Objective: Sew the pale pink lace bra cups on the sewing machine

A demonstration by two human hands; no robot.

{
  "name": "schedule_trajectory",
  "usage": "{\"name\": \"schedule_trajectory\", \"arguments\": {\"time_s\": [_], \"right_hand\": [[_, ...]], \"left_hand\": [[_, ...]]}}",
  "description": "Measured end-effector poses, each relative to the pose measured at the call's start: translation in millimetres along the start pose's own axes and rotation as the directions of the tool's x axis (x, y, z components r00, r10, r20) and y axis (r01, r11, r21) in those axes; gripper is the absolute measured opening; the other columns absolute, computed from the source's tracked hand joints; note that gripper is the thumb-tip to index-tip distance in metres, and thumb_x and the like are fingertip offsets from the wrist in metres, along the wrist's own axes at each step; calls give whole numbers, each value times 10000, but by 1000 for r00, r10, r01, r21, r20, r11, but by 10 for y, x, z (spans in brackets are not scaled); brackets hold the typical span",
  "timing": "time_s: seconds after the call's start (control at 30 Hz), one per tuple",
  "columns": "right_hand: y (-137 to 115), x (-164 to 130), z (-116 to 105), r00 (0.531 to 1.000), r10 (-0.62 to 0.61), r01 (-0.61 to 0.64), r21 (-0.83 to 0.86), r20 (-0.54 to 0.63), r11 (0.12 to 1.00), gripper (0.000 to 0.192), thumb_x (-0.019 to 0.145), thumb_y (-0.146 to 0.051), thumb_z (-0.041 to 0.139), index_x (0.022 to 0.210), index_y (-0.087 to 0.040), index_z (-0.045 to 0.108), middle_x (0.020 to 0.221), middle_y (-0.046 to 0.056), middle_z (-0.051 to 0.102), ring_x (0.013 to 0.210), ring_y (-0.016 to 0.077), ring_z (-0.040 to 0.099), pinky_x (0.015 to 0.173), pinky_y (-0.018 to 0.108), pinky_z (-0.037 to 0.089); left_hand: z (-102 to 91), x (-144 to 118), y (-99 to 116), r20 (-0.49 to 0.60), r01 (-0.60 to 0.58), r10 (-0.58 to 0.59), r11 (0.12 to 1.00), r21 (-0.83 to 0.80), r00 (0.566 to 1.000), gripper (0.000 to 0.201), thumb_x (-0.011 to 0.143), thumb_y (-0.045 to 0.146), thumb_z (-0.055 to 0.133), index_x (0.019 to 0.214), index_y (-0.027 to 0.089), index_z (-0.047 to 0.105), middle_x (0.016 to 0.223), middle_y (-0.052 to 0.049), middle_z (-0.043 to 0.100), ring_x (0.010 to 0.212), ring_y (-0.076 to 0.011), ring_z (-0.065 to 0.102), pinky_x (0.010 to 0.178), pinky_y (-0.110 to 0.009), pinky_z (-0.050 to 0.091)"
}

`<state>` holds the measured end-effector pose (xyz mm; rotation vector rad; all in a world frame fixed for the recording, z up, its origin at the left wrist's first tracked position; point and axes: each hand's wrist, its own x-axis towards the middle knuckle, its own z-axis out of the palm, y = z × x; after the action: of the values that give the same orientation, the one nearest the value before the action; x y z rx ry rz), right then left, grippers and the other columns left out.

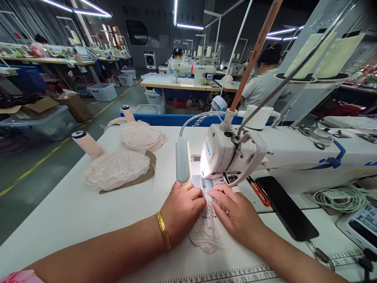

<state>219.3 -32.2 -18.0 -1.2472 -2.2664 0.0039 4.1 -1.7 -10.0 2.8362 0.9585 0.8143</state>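
A cream lace piece (208,232) lies in front of the needle of a white sewing machine (218,151), its scalloped end spread toward me. My left hand (184,210) is closed on the left edge of the lace, fingers curled. From the other side my right hand (235,210) pinches the lace near the presser foot, thumb and fingertips on it. The needle area (204,181) is lit and partly hidden by the machine head. Just left of the needle hangs a grey lamp (183,161) on a bent metal neck.
Two stacks of lace pieces, a near one (118,171) and a far one (144,135), lie left with thread cones (86,143). Right of the machine are orange snips (259,192), a phone (287,208) and a coiled cable (340,199). A ruler strip (235,275) runs along the front. Co-workers sit beyond.
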Motion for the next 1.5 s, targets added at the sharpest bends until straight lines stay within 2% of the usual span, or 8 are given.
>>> {"name": "schedule_trajectory", "arguments": {"time_s": [0.1,0.3,0.43,1.03,1.17,1.27,1.4,1.5], "right_hand": [[-12,10,-13,999,-29,29,28,16,999,278,1036,-155,475,1206,-240,678,1155,95,694,963,247,662,731,341,522],[51,81,-4,999,-50,50,-34,11,998,300,1006,-111,435,1112,-208,699,1121,105,731,694,190,617,605,325,441],[93,68,32,1000,-12,13,-90,6,996,286,994,-129,455,1093,-234,701,1102,87,742,727,202,635,610,319,434],[139,51,95,999,41,-36,-167,26,985,363,990,-149,449,1201,-249,726,1158,81,753,783,215,669,619,329,479],[156,49,116,999,32,-28,-173,18,985,371,1020,-180,433,1262,-250,707,1136,92,758,829,232,685,668,340,526],[166,20,59,999,13,-8,-156,30,988,349,1035,-195,431,1264,-234,692,1149,119,750,891,257,702,696,363,553],[135,-42,-151,986,-85,85,11,142,996,289,1021,-408,613,1257,-242,636,1315,142,684,1112,305,675,905,454,563],[89,-45,-271,946,-154,110,164,287,980,360,944,-459,745,1220,-275,605,1321,98,668,1221,302,621,1008,472,525]], "left_hand": [[-7,-4,-3,-3,-5,5,1000,11,1000,192,1008,160,550,908,196,709,926,-34,716,820,-209,563,792,-401,342],[-40,-3,4,21,24,-25,999,31,999,219,1024,199,529,1144,216,712,1037,-63,736,895,-248,610,813,-424,369],[-33,5,-11,67,38,-40,998,42,997,230,1014,210,545,1193,218,689,1097,-63,742,925,-260,623,824,-437,377],[-15,23,-51,77,22,-32,992,121,997,209,1046,238,494,1126,214,686,1110,-56,749,907,-249,646,786,-420,379],[-37,45,-65,111,32,-43,995,99,993,194,1040,223,504,1108,209,685,1090,-69,742,935,-246,642,819,-419,401],[-146,62,-70,203,50,-61,997,57,977,131,967,297,665,1052,199,688,1100,-73,728,1016,-270,641,865,-426,411],[-319,40,-58,335,-2,9,1000,-22,942,527,694,625,889,912,195,677,1111,-68,701,1062,-313,620,880,-435,418],[-302,6,-62,314,-67,81,996,-57,946,268,809,366,838,849,192,638,1068,-41,700,1006,-256,617,885,-404,422]]}}
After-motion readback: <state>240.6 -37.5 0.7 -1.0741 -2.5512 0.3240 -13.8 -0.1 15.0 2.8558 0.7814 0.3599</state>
